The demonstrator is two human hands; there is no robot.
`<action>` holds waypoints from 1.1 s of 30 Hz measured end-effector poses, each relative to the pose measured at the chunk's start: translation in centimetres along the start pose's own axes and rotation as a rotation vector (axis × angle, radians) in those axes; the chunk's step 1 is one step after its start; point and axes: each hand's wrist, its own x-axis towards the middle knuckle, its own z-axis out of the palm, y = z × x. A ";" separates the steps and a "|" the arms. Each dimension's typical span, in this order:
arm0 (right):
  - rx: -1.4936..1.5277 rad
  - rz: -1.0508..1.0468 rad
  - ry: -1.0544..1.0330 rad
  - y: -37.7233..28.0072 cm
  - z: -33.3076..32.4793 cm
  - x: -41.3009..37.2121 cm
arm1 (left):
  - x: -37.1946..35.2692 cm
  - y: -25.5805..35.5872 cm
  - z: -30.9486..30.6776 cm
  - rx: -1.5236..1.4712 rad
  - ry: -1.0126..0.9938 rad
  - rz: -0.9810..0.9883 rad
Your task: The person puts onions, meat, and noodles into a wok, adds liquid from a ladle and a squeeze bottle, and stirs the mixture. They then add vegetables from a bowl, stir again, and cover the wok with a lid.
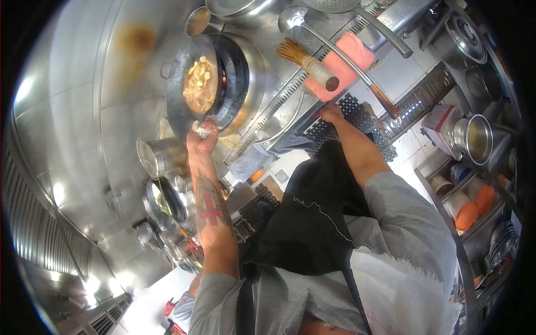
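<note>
My left hand point(203, 137) is closed around a whitish cloth point(202, 129) at the near edge of a dark wok point(177, 92). The wok is tilted over the round burner ring point(237, 84), with pale pieces of food point(201, 86) in brown sauce inside it. Over at the counter's front edge, my right hand point(331, 112) has its fingers curled at something small and red, too hidden to name. Beyond that hand lie a pink cloth point(349, 56) and a bamboo brush point(312, 66).
A long-handled ladle point(346, 58) lies across the pink cloth, beside a strainer handle point(385, 32). Metal pots point(156, 157) stand left of my left arm. Shelves with a steel pot point(473, 139) and containers are at the right. Part of another person point(183, 312) shows at the bottom.
</note>
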 end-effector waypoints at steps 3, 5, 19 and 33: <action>0.058 0.110 -0.061 0.9 1.1 1.3 | 0.5 0.5 -0.3 -0.026 0.029 -0.024; 0.067 0.158 -0.030 1.3 1.9 1.7 | 0.1 0.1 0.0 -0.011 0.030 -0.006; 0.041 0.083 0.042 -0.1 0.4 0.1 | 0.5 0.3 -0.3 -0.014 0.044 0.015; -0.211 -0.284 -0.295 11.0 2.5 -1.6 | -1.1 -6.8 -15.7 0.482 0.328 0.160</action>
